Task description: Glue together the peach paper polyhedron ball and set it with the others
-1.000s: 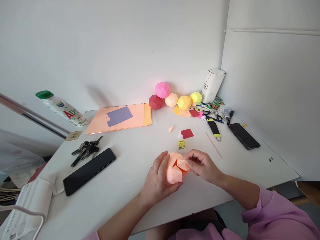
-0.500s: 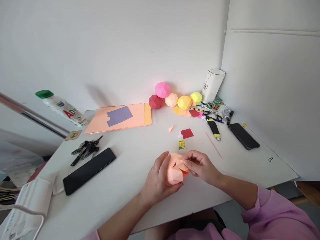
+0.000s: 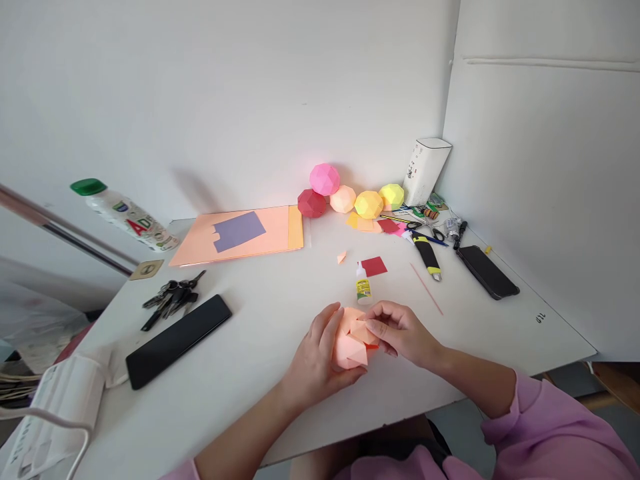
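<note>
A peach paper ball [image 3: 350, 350] with loose flaps and an opening on its right side is held above the white table. My left hand [image 3: 319, 353] wraps round its left side, fingers on top and thumb below. The fingertips of my right hand [image 3: 403, 333] pinch a flap at the upper right of the ball. Just beyond the ball are a small glue bottle [image 3: 363, 287] and a dark red paper piece [image 3: 375, 267]. A small peach scrap [image 3: 341, 257] lies farther back.
Several faceted paper balls [image 3: 325, 180] sit along the wall. Behind on the left are peach sheets [image 3: 275, 233]; a black phone [image 3: 179, 342] and keys [image 3: 173, 297] lie left. To the right are a cutter [image 3: 427, 259], scissors [image 3: 439, 235] and another phone [image 3: 487, 272].
The flap under my right fingertips has been pressed down, and the gap beside it on the ball looks narrower. My left hand has barely moved.
</note>
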{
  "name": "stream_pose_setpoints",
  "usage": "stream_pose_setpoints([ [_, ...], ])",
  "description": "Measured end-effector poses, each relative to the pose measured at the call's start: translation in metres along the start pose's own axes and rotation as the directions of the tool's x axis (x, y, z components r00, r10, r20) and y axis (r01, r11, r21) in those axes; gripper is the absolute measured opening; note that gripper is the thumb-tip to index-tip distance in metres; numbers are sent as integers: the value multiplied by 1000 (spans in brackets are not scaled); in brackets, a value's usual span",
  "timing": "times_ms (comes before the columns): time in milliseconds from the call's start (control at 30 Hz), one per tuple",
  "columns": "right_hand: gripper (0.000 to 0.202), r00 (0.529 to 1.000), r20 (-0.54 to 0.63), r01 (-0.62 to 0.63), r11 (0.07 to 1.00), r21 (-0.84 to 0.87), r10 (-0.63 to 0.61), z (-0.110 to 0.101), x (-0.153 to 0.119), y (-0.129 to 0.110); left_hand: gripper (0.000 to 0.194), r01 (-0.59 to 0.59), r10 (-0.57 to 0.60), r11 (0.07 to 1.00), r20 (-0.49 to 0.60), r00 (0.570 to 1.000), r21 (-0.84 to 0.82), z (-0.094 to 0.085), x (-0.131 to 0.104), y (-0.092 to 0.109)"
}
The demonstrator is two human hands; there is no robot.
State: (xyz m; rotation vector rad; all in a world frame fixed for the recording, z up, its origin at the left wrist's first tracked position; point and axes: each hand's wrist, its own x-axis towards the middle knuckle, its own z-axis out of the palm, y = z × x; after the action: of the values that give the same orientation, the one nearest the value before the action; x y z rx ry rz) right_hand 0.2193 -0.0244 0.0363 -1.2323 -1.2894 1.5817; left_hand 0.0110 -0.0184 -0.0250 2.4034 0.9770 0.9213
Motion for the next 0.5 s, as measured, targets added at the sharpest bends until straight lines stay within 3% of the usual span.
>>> stream_pose_setpoints([
  [100,29,1000,-3,-2,1000,-22,2,0,-1,1,93,5,-2,996,24,1000,-93,-2,0,0],
  [200,27,1000,4,-24,999,-38,24,2,-3,-1,78,48,-43,984,33,999,-171,-4,-1,1],
  [300,24,998,14,-55,998,-35,56,4,-4,-5,68,101,-98,982,27,995,-162,-4,-1,3],
  [500,20,995,18,-101,995,-12,101,7,-7,-8,70,51,-50,993,12,999,-106,-3,-1,3],
])
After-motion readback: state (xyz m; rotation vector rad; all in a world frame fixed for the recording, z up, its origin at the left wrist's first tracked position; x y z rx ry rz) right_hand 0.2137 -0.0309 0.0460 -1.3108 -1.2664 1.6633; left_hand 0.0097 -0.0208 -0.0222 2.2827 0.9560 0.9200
